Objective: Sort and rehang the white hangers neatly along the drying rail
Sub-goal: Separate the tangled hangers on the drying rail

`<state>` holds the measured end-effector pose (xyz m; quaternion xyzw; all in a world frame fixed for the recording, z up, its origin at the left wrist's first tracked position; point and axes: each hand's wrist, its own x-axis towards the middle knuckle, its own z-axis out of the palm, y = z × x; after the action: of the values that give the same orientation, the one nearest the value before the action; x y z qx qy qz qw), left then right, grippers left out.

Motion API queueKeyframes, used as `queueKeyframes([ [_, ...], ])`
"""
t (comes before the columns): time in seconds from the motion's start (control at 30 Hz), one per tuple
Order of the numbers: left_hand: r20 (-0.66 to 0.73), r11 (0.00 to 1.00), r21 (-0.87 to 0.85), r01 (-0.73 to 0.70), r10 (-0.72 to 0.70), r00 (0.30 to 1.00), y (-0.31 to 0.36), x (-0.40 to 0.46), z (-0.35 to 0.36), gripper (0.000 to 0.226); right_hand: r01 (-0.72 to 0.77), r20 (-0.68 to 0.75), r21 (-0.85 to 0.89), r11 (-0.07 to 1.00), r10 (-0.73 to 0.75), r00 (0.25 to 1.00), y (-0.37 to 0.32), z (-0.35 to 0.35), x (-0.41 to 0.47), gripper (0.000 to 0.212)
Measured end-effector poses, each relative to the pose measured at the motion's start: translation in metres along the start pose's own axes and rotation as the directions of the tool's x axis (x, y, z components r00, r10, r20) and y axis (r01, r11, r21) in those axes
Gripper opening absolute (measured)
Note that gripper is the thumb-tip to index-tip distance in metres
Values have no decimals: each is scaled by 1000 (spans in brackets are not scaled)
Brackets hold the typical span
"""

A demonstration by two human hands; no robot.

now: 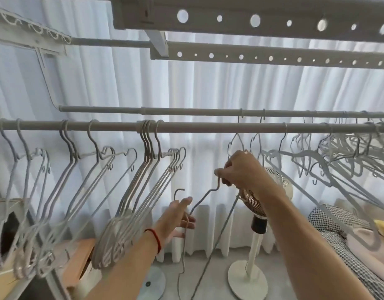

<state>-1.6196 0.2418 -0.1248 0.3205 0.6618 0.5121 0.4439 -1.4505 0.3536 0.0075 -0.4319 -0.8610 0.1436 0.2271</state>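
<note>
A grey drying rail (pixel 208 126) crosses the view, with a second rail (pixel 186 110) behind it. Several white hangers (pixel 147 161) hang in groups along the left half. A tangled crowd of hangers (pixel 342 161) fills the right end. My right hand (pixel 241 169) grips one white wire hanger (pixel 199 202) by its upper part, below the rail's bare middle stretch. That hanger's thin legs trail down toward the floor. My left hand (pixel 178 217) reaches out with straight fingers and touches the hanger's lower left part, near a small hook (pixel 178 192).
White curtains cover the window behind the rails. Perforated beams (pixel 251 20) run overhead. A standing fan (pixel 253 213) is below my right hand, its round base on the floor. A checked cushion (pixel 338 234) lies at right, a wooden box (pixel 78 254) at lower left.
</note>
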Motion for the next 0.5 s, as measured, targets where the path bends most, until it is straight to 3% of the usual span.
queueKeyframes([
  [0.07,-53,995,-57,-83,80,995,-23,-7,-4,49,-3,19,-24,1000,3,1000,8,0,-6,32],
  [0.17,-132,956,-104,-274,260,957,-37,-23,-1,37,-12,7,-197,980,14,1000,16,-1,-8,36],
  [0.3,-174,903,-153,-402,376,910,-26,-63,13,21,14,101,-258,966,13,995,26,1,-10,44],
  [0.4,-191,865,-19,-502,489,851,-14,-95,27,18,56,151,-246,968,-19,988,34,3,-13,43],
  [0.5,-232,784,243,-571,619,750,10,-121,38,24,151,192,-124,981,-125,973,46,10,-17,38],
])
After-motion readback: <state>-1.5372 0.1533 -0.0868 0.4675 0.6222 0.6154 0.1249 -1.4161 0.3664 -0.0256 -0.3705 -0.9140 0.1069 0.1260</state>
